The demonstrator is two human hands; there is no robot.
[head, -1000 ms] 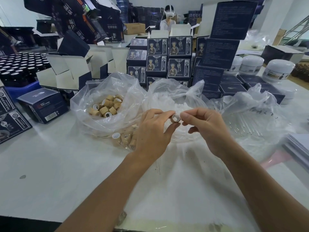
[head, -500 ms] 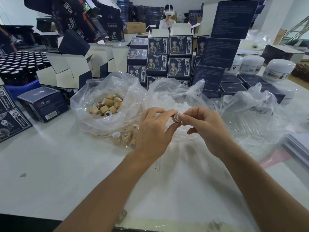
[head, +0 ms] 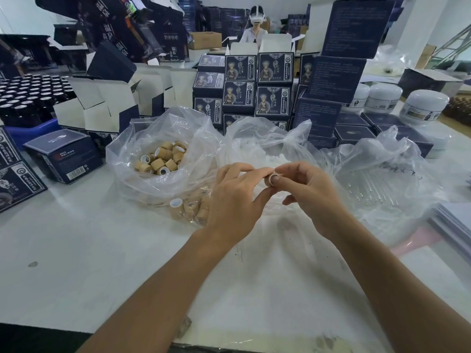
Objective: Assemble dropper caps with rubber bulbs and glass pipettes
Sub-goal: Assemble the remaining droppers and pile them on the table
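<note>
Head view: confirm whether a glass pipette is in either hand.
No: left hand and right hand grip only a cap.

Tan caps (head: 163, 159) with white linings fill a clear bag (head: 142, 179); dark blue boxes (head: 275, 68) bear figure prints.

Two hands, the left hand (head: 233, 200) and the right hand (head: 309, 197), meet on one tan cap (head: 272, 180). Three clear plastic bags lie on the table: the caps bag (head: 142, 179), the bulbs bag (head: 257, 138) and the pipettes bag (head: 382, 179). Three white jars (head: 423, 107) stand at right. The loose caps are too many to count.
</note>
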